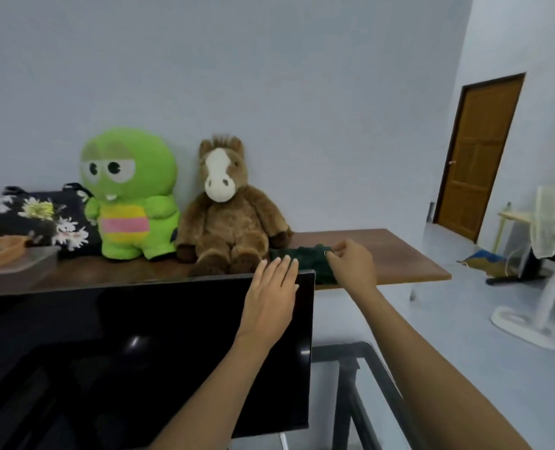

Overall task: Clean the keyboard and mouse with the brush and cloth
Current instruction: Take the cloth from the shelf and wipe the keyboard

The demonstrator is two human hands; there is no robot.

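Cloth (305, 259), dark green, lies on the wooden shelf (399, 254) just beside the brown plush horse (227, 216); my right hand (350, 261) pinches its upper edge. My left hand (269, 293) rests flat, fingers straight, over the monitor (139, 352) top corner.

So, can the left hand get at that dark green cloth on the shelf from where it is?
Probably yes. The left hand is open at the monitor's top right corner, and the cloth lies just beyond its fingers, nothing between. The right hand already pinches the cloth's far end.
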